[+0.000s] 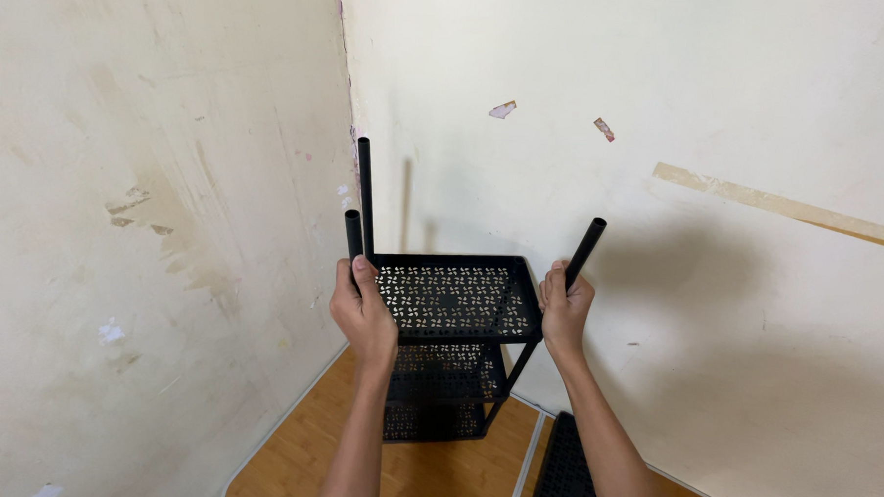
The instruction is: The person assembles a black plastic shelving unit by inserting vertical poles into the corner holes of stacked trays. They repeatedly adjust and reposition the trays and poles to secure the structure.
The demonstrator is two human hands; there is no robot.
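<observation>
Black metal shelf rack (457, 303) sitting right between both hands, tucked into the wall corner. Left hand (363, 311) wrapping tight around the short front-left post (353, 234), with a taller post (365, 192) poking up just behind it. Right hand (564, 312) gripping the tilted front-right post (586, 248), fingers closed. Loose perforated shelf panel (561, 473) lying on the wood floor (287, 468) below the right forearm.
</observation>
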